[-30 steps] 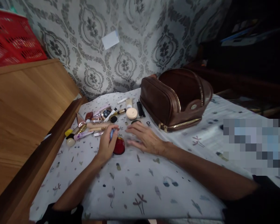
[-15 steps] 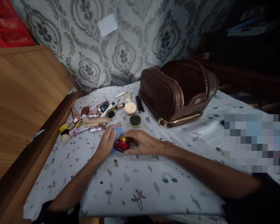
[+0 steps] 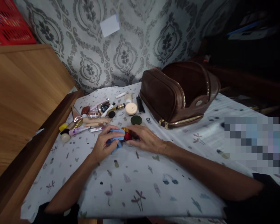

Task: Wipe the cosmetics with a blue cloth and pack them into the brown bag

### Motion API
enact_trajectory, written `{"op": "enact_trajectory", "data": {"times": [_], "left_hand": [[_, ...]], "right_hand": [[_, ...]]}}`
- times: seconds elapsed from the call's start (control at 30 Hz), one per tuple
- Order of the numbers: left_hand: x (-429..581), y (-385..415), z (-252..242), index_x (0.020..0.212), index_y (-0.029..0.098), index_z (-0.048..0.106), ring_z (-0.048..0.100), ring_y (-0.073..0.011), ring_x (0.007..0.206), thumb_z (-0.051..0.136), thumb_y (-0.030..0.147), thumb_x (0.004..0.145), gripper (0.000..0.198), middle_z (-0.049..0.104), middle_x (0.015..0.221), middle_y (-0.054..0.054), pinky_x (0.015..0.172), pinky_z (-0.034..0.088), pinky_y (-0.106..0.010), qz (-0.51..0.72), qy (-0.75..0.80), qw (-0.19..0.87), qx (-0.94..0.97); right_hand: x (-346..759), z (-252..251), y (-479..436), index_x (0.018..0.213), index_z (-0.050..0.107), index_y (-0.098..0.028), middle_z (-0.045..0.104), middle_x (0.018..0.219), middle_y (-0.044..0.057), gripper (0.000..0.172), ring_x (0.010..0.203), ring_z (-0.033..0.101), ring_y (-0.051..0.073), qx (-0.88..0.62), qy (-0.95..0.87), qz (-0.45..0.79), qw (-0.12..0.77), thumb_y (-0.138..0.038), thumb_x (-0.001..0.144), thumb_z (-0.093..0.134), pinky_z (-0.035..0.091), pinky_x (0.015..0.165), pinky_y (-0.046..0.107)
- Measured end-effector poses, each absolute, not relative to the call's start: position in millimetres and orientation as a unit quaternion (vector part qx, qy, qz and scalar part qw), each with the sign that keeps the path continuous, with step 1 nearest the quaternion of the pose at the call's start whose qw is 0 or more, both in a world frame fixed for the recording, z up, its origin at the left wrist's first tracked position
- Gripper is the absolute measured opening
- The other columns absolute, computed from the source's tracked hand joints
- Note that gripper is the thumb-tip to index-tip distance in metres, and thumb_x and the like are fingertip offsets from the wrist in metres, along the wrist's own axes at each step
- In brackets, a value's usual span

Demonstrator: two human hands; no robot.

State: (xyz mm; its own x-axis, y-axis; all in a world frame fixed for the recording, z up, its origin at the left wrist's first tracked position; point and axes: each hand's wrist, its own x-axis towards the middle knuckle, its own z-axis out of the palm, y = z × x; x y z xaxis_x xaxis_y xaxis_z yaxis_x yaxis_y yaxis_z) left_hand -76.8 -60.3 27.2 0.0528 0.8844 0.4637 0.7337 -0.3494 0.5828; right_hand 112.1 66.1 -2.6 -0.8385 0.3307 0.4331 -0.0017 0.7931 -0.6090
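Note:
My left hand is closed around a blue cloth and presses it against a small red jar with a gold rim. My right hand grips that jar from the other side, fingers curled over it, a little above the patterned white sheet. The jar is mostly hidden between the cloth and my fingers.
Several cosmetics lie scattered behind my hands: tubes, a round cream puff, a dark green lid. An open brown leather toiletry bag stands at the back right. A wooden panel borders the left, a red crate beyond it.
My right hand went from lying flat on the sheet to gripping the red jar. The left hand brought the blue cloth over the jar, and both lifted slightly toward the cosmetics.

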Motion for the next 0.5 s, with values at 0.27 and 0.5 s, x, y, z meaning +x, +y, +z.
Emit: {"op": "enact_trajectory", "data": {"times": [0.27, 0.5], "left_hand": [[-79.9, -55.1, 21.8, 0.110, 0.022, 0.070, 0.060, -0.0212, 0.100, 0.054, 0.037, 0.092, 0.029, 0.068, 0.106, -0.005, 0.092, 0.047, -0.033, 0.460, 0.622, 0.158, 0.613], [-77.8, -52.8, 19.3, 0.107, 0.017, 0.068, 0.062, -0.0196, 0.090, 0.058, 0.043, 0.089, 0.033, 0.070, 0.099, -0.004, 0.080, 0.048, -0.027, 0.496, 0.647, 0.253, 0.521]], "right_hand": [[113.9, -9.0, 71.0, 0.138, 0.052, -0.025, 0.048, 0.141, 0.013, 0.045, 0.126, 0.052, 0.026, -0.025, -0.920, 0.291, 0.262, -0.029, 0.094, 0.058, 0.048, 0.102, 0.047], [109.8, -7.3, 66.4, 0.150, 0.034, -0.027, 0.060, 0.127, 0.010, 0.074, 0.101, 0.063, 0.022, -0.067, -0.866, 0.424, 0.256, -0.025, 0.085, 0.070, 0.055, 0.091, 0.042]]}}
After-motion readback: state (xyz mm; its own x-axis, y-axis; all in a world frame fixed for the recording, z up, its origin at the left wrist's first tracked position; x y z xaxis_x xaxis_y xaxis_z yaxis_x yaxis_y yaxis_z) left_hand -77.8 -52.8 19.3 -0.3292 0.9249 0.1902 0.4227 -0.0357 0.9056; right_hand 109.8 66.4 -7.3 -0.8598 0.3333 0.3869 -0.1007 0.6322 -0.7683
